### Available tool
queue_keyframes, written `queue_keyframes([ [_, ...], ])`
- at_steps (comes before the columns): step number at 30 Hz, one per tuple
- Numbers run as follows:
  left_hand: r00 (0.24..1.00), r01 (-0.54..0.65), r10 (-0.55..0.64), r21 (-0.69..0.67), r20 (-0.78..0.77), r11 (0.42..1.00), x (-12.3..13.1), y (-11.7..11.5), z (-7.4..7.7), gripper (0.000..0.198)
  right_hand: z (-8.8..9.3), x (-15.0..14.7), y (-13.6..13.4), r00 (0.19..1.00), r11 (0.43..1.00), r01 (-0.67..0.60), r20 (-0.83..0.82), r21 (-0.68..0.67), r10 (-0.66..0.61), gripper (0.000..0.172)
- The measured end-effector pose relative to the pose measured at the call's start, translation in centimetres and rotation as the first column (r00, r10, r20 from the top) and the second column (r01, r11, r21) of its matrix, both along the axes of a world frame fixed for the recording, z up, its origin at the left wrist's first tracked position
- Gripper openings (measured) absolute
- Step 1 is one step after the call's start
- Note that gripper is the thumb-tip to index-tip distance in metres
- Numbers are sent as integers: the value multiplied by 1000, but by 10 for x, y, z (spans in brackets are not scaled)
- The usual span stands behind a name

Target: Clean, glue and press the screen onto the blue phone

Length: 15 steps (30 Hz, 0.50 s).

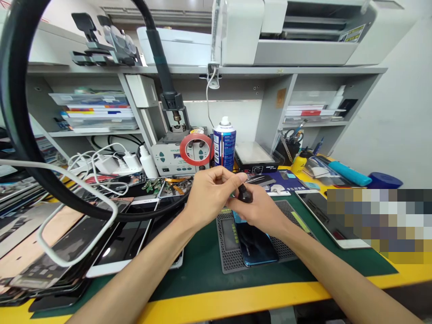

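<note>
The right hand [261,209] grasps a small black object [245,194]; the left hand [211,195] bunches its fingers beside it, grip unclear. The dark-blue smartphone [258,249] lies below both hands' fingers on a gray perforated mat [286,247], its far end partly covered.

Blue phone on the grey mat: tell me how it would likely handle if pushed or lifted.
The blue phone is probably stiff, being a thin, flat slab. Its glossy surface suggests it could be slippery to grip. Lying flat on the grey mat, it would likely slide rather than roll or tip.
</note>
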<state>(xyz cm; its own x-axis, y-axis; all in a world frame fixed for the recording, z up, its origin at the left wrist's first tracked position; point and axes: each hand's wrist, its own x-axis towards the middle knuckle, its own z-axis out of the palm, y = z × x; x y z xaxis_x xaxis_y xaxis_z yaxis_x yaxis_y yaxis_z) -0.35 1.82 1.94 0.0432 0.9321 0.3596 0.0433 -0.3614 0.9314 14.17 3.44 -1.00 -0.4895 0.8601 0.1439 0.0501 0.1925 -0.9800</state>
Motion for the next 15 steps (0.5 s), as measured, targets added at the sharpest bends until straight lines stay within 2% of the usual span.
queue_keyframes([
  [2,999,34,-34,-8,-10,999,-1,-1,1,32,0,0,-1,999,998,-50,-7,-29,49,31],
  [5,994,105,-105,6,-25,994,-2,-3,3,33,-1,2,-1,973,962,-221,-109,-159,205,41],
  [8,988,157,-157,20,3,987,-2,-5,5,34,-1,4,-1,934,903,-333,-228,-272,276,34],
  [11,983,182,-182,4,34,983,-2,-4,5,33,0,5,-3,912,861,-375,-304,-343,276,24],
  [15,976,212,-211,-9,48,977,-2,-4,3,33,2,6,-5,880,813,-435,-373,-388,294,20],
])
